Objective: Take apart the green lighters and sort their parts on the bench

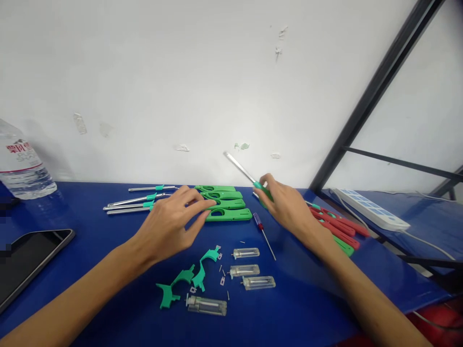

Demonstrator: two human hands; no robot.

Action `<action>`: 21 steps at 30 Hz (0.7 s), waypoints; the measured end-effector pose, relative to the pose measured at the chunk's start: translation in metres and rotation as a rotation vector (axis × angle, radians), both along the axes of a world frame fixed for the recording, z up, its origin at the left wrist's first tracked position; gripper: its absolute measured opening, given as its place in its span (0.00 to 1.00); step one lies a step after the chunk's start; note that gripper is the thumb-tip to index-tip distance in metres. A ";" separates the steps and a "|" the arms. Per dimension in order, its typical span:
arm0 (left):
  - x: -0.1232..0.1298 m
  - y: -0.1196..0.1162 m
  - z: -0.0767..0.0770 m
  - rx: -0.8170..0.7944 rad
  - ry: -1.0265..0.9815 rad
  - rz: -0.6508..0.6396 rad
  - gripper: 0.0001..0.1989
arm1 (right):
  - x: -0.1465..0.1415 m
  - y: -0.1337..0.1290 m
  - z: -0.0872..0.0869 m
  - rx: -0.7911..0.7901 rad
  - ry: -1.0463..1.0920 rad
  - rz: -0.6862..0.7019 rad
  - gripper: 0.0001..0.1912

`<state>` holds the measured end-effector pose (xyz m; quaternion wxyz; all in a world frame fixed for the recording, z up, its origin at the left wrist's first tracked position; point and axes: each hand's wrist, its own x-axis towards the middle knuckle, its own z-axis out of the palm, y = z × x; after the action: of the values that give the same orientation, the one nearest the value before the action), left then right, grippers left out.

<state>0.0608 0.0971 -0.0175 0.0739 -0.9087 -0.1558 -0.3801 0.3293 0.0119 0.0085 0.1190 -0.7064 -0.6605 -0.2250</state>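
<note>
My right hand [285,205] is closed on the green body of a long-necked gas lighter [239,166], whose metal tube points up and left towards the wall. My left hand [175,219] hovers by a row of green lighter handle shells [231,215]; its thumb and forefinger are apart and nothing shows between them. Whether a fingertip touches a shell I cannot tell. Left of that hand lie several metal lighter tubes [126,207] with teal collars. Below are teal triggers [170,293], several clear fuel tanks [208,306] and small screws [228,295].
A purple-handled screwdriver [265,231] lies between my hands. Finished-looking red lighters [340,224] rest beyond my right forearm. At left are a phone [32,265] and a water bottle [23,164]. A white power strip [372,208] and dark metal frame [376,96] stand at right.
</note>
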 end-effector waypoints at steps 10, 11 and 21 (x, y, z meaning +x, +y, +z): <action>0.015 -0.014 -0.011 0.406 0.244 0.071 0.21 | -0.038 -0.008 -0.021 -0.101 0.133 0.522 0.18; 0.015 -0.011 -0.012 0.388 0.241 0.041 0.19 | -0.039 -0.009 -0.021 -0.107 0.164 0.535 0.18; -0.002 0.007 -0.003 0.306 0.260 0.169 0.10 | -0.034 -0.007 -0.018 -0.165 0.149 0.438 0.25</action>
<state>0.0588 0.1044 -0.0209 0.2621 -0.9120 -0.1612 -0.2713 0.2952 0.0045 -0.0098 0.1554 -0.5684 -0.8033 -0.0864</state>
